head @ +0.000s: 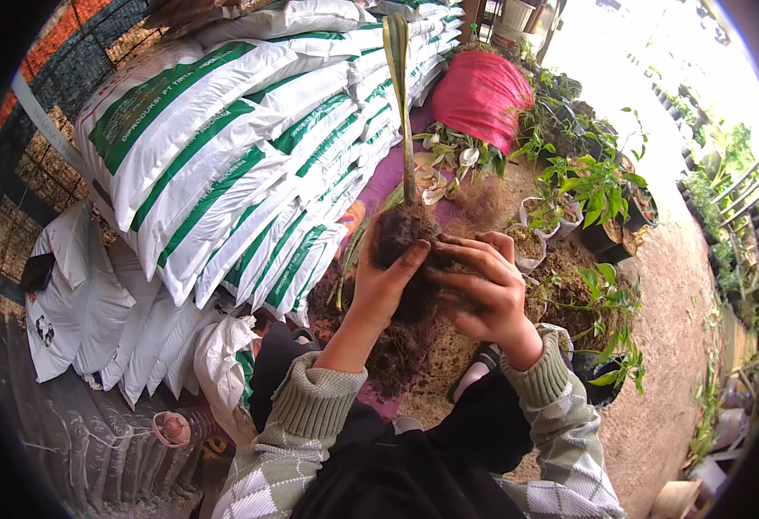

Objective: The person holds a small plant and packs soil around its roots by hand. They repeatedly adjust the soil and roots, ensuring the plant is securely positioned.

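Note:
A single long-leaved plant (400, 84), its leaf edged in pale yellow, stands upright out of a dark clump of soil and roots (405, 227). My left hand (383, 279) grips this root ball from the left, thumb across its front. On the right side, my right hand (483, 279) presses its soil-stained fingers against the root ball, fingers bent and partly spread. Below both hands, loose dark soil and fibrous roots (396, 357) lie on a purple sheet (379, 175). The underside of the root ball is partly hidden by my hands.
White and green filled sacks (224, 149) are stacked high on the left. A red sack (482, 97) with leafy cuttings lies ahead. Potted leafy plants (603, 188) line the right, beside a concrete path (671, 324). A phone (37, 272) rests on lower sacks.

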A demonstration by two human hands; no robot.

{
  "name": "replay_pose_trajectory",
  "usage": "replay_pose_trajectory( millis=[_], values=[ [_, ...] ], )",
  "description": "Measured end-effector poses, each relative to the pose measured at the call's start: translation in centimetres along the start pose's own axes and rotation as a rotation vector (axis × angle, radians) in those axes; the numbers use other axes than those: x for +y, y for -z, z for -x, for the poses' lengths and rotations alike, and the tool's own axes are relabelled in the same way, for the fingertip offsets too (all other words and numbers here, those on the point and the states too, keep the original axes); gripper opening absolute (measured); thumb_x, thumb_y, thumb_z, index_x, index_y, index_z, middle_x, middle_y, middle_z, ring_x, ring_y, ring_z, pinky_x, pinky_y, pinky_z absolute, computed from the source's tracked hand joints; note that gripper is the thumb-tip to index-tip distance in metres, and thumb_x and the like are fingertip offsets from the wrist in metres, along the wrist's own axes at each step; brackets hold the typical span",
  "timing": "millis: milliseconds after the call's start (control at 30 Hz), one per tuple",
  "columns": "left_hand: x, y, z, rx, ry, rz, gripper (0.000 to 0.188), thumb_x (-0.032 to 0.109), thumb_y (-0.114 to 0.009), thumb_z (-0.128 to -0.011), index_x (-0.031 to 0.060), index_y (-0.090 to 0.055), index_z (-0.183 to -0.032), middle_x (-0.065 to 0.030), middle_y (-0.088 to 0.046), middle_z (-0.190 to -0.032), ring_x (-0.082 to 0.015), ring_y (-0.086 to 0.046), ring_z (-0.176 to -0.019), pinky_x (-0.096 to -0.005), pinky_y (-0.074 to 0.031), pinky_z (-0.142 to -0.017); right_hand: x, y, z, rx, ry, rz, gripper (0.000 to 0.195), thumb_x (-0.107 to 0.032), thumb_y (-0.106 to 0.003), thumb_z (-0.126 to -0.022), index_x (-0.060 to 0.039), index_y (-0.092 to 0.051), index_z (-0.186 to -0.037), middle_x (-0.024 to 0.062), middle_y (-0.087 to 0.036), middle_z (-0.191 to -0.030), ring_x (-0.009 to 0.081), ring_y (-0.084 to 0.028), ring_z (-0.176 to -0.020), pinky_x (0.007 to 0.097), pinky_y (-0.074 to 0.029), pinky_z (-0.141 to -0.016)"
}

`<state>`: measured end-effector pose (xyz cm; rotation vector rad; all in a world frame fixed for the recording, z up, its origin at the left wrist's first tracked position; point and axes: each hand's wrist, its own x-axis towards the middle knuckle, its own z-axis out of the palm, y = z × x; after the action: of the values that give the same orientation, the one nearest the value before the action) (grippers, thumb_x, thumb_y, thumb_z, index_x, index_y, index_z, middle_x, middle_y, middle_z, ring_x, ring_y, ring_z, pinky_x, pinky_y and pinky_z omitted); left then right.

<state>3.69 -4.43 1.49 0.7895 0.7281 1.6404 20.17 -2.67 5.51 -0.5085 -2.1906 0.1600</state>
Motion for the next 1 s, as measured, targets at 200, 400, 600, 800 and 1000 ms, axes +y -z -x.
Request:
replay_pose_trajectory(
  millis=[200, 400, 600, 800, 1000],
  values=[
    [0.1, -0.2, 0.0, -0.042, -0.018, -0.158, 0.049, 0.009, -0.068, -0.084, 0.0017, -0.043, -0.125, -0.0052, -0.058, -0.112, -0.0121, -0.056, -0.102, -0.0275, -0.047, -0.088, 0.5, 0.5, -0.5, 0.135, -0.207, -0.062, 0.039, -0.012, -0.064, -0.066, -0.0075, -0.067, -0.104, 0.0098, -0.063, -0.106, 0.0284, -0.057, -0.097, 0.0388, -0.039, -0.089],
    [0.1, 0.3, 0.5, -0.184, -0.005, -0.359, 0.055, 0.006, -0.072, -0.076, 0.0017, -0.043, -0.123, -0.0076, -0.059, -0.110, -0.0133, -0.058, -0.102, -0.0283, -0.047, -0.089, 0.8, -0.2, -0.8, 0.007, -0.359, -0.091, 0.036, -0.016, -0.069, -0.069, -0.0115, -0.067, -0.105, 0.0081, -0.058, -0.111, 0.0285, -0.051, -0.107, 0.0396, -0.036, -0.093],
    [0.9, 0.2, 0.9, -0.193, -0.035, -0.494, 0.063, 0.003, -0.074, -0.071, 0.0014, -0.042, -0.125, -0.0095, -0.058, -0.111, -0.0152, -0.057, -0.102, -0.0295, -0.047, -0.090, 0.9, -0.2, -0.7, 0.001, -0.308, -0.105, 0.023, -0.009, -0.069, -0.071, -0.0092, -0.068, -0.094, 0.0076, -0.057, -0.111, 0.0272, -0.052, -0.107, 0.0379, -0.039, -0.092],
    [0.3, 1.1, 0.7, -0.233, -0.080, -0.371, 0.063, 0.007, -0.075, -0.073, -0.0001, -0.042, -0.126, -0.0088, -0.056, -0.114, -0.0146, -0.055, -0.105, -0.0292, -0.045, -0.092, 1.2, -0.5, -0.5, 0.166, -0.440, -0.494, 0.012, -0.002, -0.063, -0.080, -0.0007, -0.065, -0.092, 0.0080, -0.056, -0.107, 0.0174, -0.054, -0.103, 0.0308, -0.043, -0.089],
    [0.3, 1.4, 1.1, -0.194, -0.023, -0.270, 0.066, 0.014, -0.076, -0.077, 0.0000, -0.039, -0.131, -0.0090, -0.052, -0.121, -0.0152, -0.051, -0.112, -0.0307, -0.040, -0.098, 0.5, -1.3, -0.3, 0.314, -0.718, -0.936, 0.012, -0.003, -0.057, -0.088, 0.0035, -0.061, -0.097, 0.0039, -0.057, -0.098, 0.0097, -0.053, -0.096, 0.0251, -0.044, -0.083]
  ],
)
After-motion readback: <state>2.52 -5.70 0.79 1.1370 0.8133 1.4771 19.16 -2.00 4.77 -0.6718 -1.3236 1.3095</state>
